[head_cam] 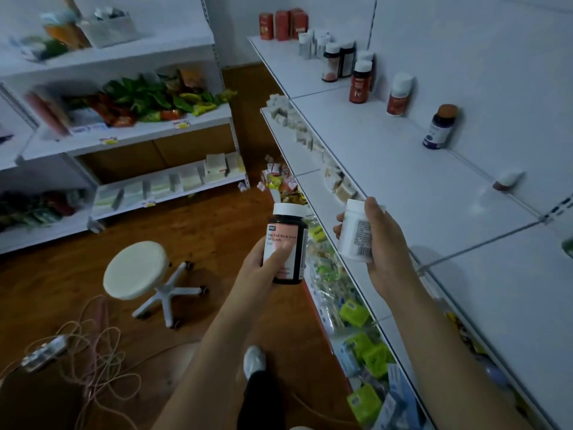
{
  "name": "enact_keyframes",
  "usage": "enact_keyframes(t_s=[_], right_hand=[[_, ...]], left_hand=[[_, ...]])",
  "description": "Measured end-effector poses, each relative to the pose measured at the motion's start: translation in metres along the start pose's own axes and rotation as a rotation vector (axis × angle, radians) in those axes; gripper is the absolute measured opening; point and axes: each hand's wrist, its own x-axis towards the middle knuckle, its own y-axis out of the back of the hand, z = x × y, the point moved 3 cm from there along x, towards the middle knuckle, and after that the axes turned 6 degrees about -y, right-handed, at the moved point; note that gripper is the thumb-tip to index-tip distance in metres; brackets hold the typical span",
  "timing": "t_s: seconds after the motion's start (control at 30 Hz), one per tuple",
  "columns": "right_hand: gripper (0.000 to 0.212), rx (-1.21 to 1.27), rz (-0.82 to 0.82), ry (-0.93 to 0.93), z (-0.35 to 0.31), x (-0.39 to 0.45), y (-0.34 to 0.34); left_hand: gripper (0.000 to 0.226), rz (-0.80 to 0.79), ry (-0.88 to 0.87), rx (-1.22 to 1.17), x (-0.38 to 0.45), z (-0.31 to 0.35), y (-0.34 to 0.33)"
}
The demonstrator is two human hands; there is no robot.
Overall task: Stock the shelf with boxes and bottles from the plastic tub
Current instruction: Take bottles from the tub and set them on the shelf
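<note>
Left hand (269, 262): fingers and thumb curled round a dark bottle (286, 243), white cap up, pink label facing the camera; held upright, off the front edge of the white shelf (403, 169). Right hand (382, 243): gripping a white bottle (355, 232), barcode side toward the camera, tilted slightly, held at the shelf's front edge. The two bottles are near each other, not touching.

On the shelf, along the back wall: purple bottle (439, 127) with brown cap, upright; red bottle (399, 94) with white cap; dark "Fe" bottle (360, 82); more bottles beyond, then red boxes (283, 24) at the far end. A small item lies by the wall near the right hand; too blurred to identify.

Lower tiers hold green packets (356, 315). White stool (136, 270) and tangled cables (93, 346) on the wood floor. Plastic tub not in view.
</note>
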Motion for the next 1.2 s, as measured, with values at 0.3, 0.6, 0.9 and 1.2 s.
enact_keyframes(t_s=[0.3,0.6,0.9,1.2], right_hand=[[0.05,-0.002,0.107,0.071,-0.038,0.145,-0.087],[0.031,-0.08,0.244,0.108,-0.067,0.261,-0.135],[0.044,-0.03,0.349,0.093,-0.073,0.393,-0.145],[0.042,0.008,0.419,0.06,-0.082,0.558,-0.135]], left_hand=[[0.035,-0.079,-0.054,0.052,0.183,0.034,0.08],[0.048,-0.198,-0.062,-0.005,0.335,0.072,0.122],[0.041,-0.231,-0.021,0.062,0.486,0.072,0.124],[0.044,-0.244,-0.041,0.205,0.665,0.108,0.111]])
